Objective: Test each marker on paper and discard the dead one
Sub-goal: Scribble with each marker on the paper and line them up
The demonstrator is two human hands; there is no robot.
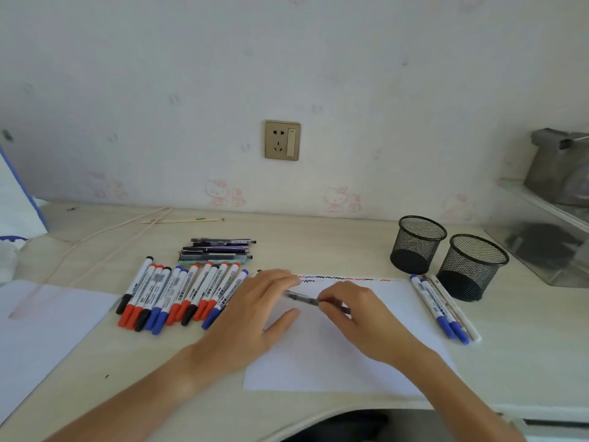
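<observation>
A white sheet of paper (pixel 344 355) lies on the desk, with short red, blue and black squiggles along its top edge. My right hand (pixel 357 317) pinches a dark pen (pixel 302 297) that lies slanted just above the paper. My left hand (pixel 255 314) lies flat on the paper's left part, fingers straight, fingertips close to the pen's tip. Several whiteboard markers (pixel 178 295) with red, blue and black caps lie in a row left of the paper. Behind them is a pile of dark pens (pixel 216 250). A few markers (pixel 441 307) lie right of the paper.
Two black mesh pen cups (pixel 417 244) (pixel 471 266) stand at the right, beyond the paper. Another white sheet (pixel 41 339) lies at the left. A pink cable (pixel 95 244) runs across the back left. A clear box (pixel 538 244) sits at the far right against the wall.
</observation>
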